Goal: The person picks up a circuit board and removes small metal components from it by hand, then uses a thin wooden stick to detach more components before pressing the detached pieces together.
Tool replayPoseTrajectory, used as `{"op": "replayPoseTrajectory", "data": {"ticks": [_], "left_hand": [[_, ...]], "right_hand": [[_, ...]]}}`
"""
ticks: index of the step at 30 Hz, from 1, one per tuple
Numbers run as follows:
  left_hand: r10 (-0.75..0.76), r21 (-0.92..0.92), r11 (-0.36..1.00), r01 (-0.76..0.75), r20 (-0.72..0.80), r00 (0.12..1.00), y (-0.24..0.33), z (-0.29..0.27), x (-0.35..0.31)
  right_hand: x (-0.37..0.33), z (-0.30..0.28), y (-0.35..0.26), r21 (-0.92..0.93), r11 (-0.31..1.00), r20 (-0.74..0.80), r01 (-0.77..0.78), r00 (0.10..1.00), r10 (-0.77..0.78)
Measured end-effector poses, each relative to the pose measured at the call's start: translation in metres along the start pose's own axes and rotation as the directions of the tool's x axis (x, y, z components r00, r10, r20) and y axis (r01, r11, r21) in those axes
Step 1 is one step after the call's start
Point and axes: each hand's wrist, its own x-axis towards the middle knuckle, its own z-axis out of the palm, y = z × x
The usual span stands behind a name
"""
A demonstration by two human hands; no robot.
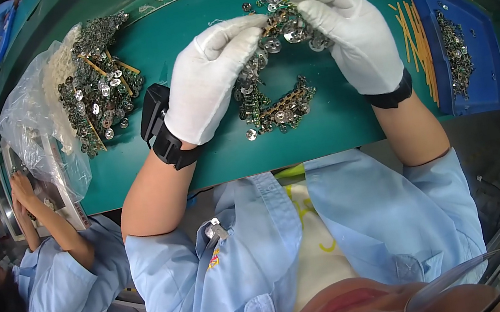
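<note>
Both my hands wear white gloves. My left hand [211, 80] and my right hand [351, 30] meet over the green table [133, 169] and together pinch a thin wooden stick threaded with small round metal discs [280, 22]. Under the hands lies a loose heap of the same discs and stick-strung rows [275, 109]. A black band with a small device sits on my left wrist [159, 128], and a black band on my right wrist [392, 96].
A large pile of discs and sticks [96, 89] lies at the left on a clear plastic bag [34, 132]. A blue tray [463, 47] at the right holds discs; bare wooden sticks [416, 42] lie at its left edge. Another person in a blue shirt [58, 274] works at the lower left.
</note>
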Motion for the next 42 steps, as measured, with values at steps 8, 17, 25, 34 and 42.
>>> {"op": "replayPoseTrajectory", "data": {"ticks": [8,17,25,34,42], "left_hand": [[-0.034,-0.05,0.998,0.031,-0.053,0.998,-0.006,-0.005,0.003],[-0.041,-0.109,0.993,0.043,0.023,0.999,-0.002,-0.005,0.003],[-0.151,0.028,0.988,0.149,0.126,0.98,0.002,-0.001,0.002],[0.059,0.017,0.998,-0.059,-0.02,0.998,-0.002,-0.001,0.002],[0.012,-0.113,0.993,-0.014,-0.024,1.0,-0.003,-0.006,0.003]], "right_hand": [[0.002,0.009,0.008,-0.052,0.976,0.109,0.211,0.973,-0.204],[0.006,0.005,0.01,-0.124,0.909,0.237,0.397,0.902,-0.362],[0.001,0.01,0.008,-0.286,0.905,0.205,0.315,0.943,-0.263],[0.003,0.009,0.005,0.147,0.989,0.236,0.025,0.97,-0.06],[0.0,0.013,0.0,-0.056,0.998,0.204,0.04,0.979,-0.027]]}}
